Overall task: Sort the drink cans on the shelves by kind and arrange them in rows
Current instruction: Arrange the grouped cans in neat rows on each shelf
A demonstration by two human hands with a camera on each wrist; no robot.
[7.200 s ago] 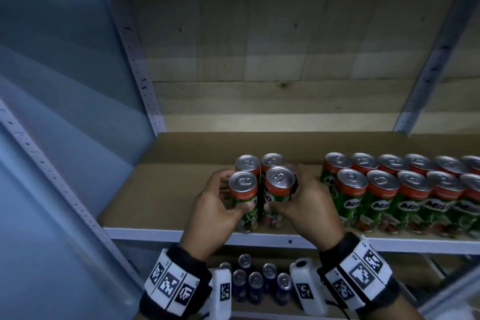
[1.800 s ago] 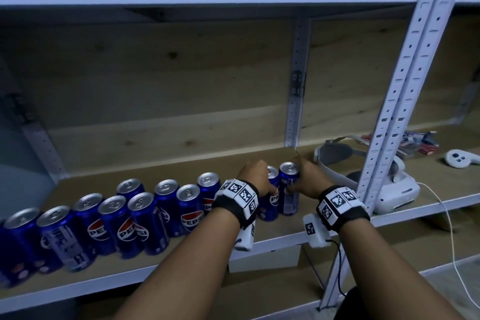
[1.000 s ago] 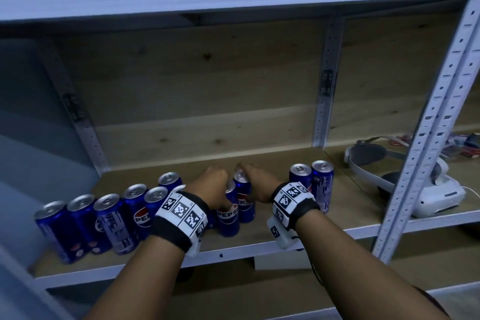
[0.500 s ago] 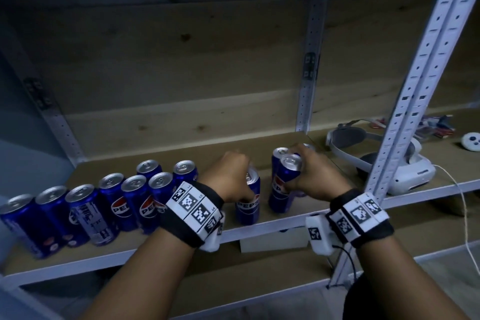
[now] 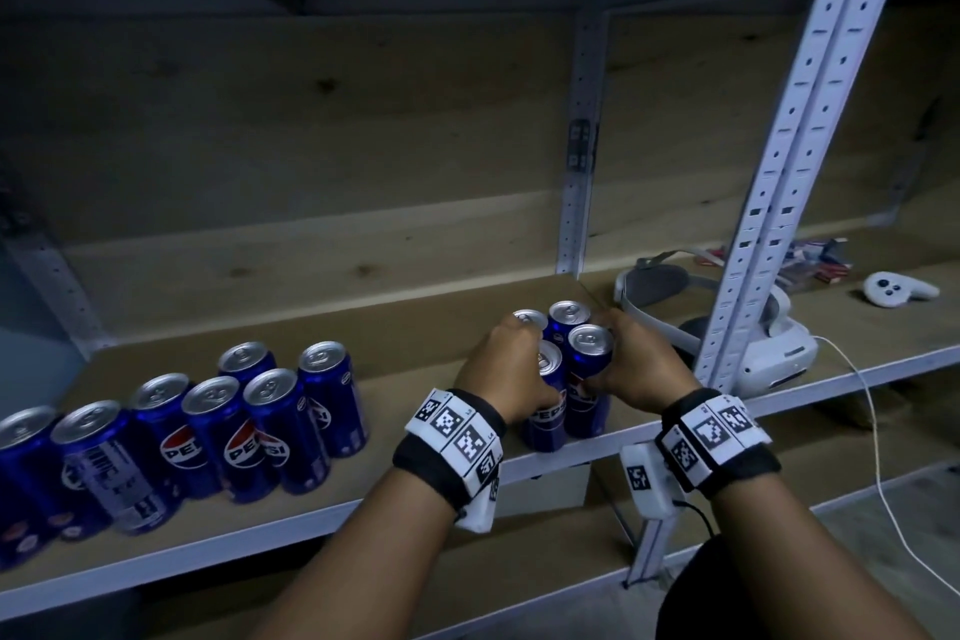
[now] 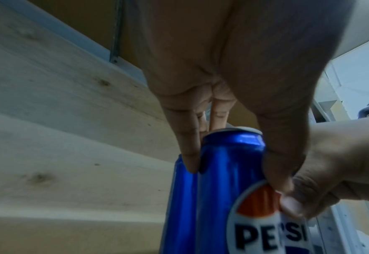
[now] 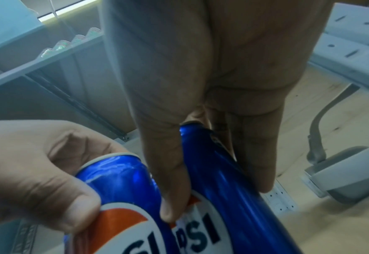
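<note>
Both forearms extend forward and slightly inward, so the hands meet close together at the same height. Each wrist carries a black band with white square-patterned markers and a small white camera housing beneath it.

Left hand (image 5: 511,374): back of hand uppermost, fingers (image 6: 187,154) curled downward over the far side of a blue can (image 5: 545,405), thumb pressed against its near face.

Right hand (image 5: 636,369): back of hand uppermost, fingers (image 7: 263,163) wrapped down the outer side of the neighbouring can (image 5: 589,379), thumb on its near side. The two thumbs lie just beside each other.
</note>
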